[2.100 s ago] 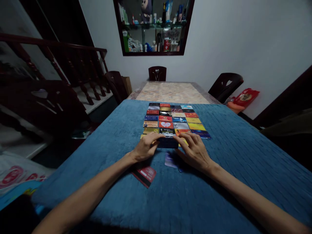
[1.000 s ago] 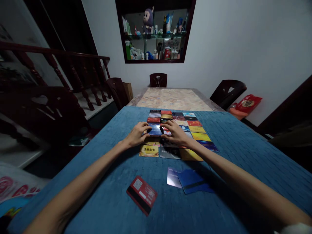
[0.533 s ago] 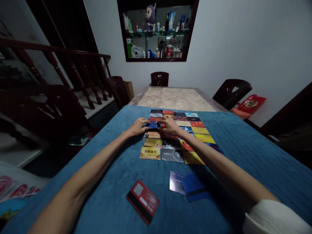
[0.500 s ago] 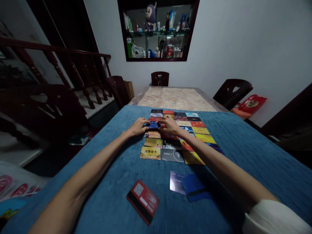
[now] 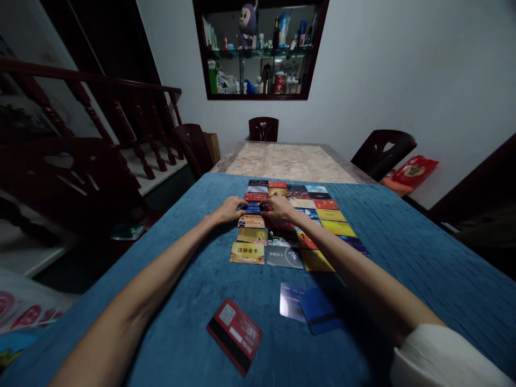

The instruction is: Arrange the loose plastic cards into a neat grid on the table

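Between my two hands lies a blue card [image 5: 253,208], in the left column of a grid of plastic cards on the blue cloth. My left hand [image 5: 229,210] has its thumb and fingers curled at the card's left edge. At the right edge, my right hand [image 5: 279,208] holds it with bent fingers, and the hand covers part of the cards beneath. A red card [image 5: 255,197] lies just beyond the blue one. On the near side is an orange VIP card [image 5: 251,221]. Closer to me in that column are a gold card [image 5: 252,235] and another gold card [image 5: 247,252].
Near me lie a red card with a black stripe [image 5: 235,334], a pale purple card [image 5: 291,302] and a dark blue card [image 5: 320,310] overlapping it. The blue cloth [image 5: 173,317] covers the table's near part. Chairs stand around, including one at the right [image 5: 382,153].
The blue card has shifted very slightly towards me, closer to the VIP card, with both hands still at its edges. The view has moved a little.
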The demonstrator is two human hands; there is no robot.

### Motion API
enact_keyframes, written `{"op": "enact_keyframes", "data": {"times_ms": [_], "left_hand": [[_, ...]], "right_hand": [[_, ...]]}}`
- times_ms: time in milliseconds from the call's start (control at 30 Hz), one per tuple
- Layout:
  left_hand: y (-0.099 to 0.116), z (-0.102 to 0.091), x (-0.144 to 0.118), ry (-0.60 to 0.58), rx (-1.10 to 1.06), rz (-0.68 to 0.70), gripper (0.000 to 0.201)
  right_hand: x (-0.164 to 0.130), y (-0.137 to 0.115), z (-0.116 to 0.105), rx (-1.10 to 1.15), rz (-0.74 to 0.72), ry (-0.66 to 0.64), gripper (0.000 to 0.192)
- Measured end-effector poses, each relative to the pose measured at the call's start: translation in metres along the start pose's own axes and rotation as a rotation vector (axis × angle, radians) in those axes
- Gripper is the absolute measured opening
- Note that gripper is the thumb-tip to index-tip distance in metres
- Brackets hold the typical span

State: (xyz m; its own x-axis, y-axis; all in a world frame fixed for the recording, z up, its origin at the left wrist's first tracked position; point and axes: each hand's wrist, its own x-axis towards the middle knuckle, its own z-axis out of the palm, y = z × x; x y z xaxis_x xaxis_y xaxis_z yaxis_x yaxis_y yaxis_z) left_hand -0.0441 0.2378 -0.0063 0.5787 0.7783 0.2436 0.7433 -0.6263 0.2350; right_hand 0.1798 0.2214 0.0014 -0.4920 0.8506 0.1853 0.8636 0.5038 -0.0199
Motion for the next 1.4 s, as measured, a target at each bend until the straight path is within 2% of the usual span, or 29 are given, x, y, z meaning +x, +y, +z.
{"op": "enact_keyframes", "data": {"times_ms": [300, 533, 767, 867, 1000, 1167, 1400], "left_hand": [[0.001, 0.000, 0.002, -0.021, -0.003, -0.017, 0.032], [0.005, -0.002, 0.000, -0.011, 0.014, -0.014, 0.035], [0.002, 0.001, -0.008, 0.101, 0.022, 0.022, 0.032], [0.007, 0.001, -0.013, 0.143, 0.030, 0.025, 0.031], [0.026, -0.001, -0.024, 0.174, 0.022, 0.049, 0.028], [0.060, -0.003, -0.042, 0.173, -0.002, 0.142, 0.023], [0.119, -0.002, -0.076, 0.133, -0.104, 0.305, 0.018]], "right_hand": [[0.001, -0.003, -0.003, -0.010, 0.043, -0.044, 0.037], [-0.005, -0.006, -0.011, 0.003, 0.029, -0.027, 0.037], [-0.025, 0.003, -0.023, 0.016, -0.010, 0.034, 0.032], [-0.041, 0.009, -0.026, 0.039, -0.046, 0.097, 0.029], [-0.067, 0.015, -0.027, 0.080, -0.085, 0.148, 0.026], [-0.102, 0.016, -0.026, 0.142, -0.127, 0.202, 0.023], [-0.158, -0.002, -0.023, 0.200, -0.169, 0.261, 0.020]]}}
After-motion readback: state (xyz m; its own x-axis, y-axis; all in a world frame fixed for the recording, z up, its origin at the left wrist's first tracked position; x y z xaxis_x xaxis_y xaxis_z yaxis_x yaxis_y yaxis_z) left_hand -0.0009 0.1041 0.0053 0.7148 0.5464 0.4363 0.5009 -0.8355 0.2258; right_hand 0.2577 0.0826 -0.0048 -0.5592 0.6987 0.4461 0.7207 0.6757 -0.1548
